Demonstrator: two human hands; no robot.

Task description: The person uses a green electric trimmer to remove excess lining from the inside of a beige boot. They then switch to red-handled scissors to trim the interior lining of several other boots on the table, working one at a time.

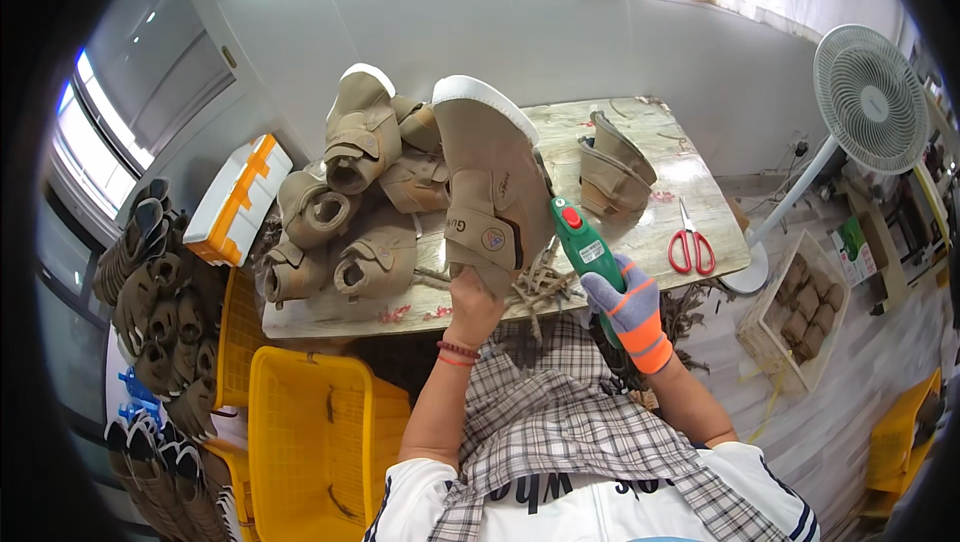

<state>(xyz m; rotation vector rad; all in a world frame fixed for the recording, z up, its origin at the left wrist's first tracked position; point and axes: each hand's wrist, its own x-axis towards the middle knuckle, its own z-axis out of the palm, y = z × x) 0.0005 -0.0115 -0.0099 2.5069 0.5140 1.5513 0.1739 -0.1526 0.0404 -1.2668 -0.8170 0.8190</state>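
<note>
The bare left hand [474,310] held the brown shoe [490,167] above the bench [700,192] by its lower end, while the gloved right hand [628,314] gripped the green tool [590,252], whose nearby tip, slipping, might have scuffed the upper.

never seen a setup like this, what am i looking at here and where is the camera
There is no robot here: a person works with their own two hands. The single picture comes from a fisheye camera worn on the head, looking down, so straight edges bend. The bare left hand holds up a beige shoe upper; the right hand, in a grey and orange glove, holds a green handheld tool with a red button. On the table sit more shoe uppers, red-handled scissors toward the right and brown scraps near the front edge.
</note>
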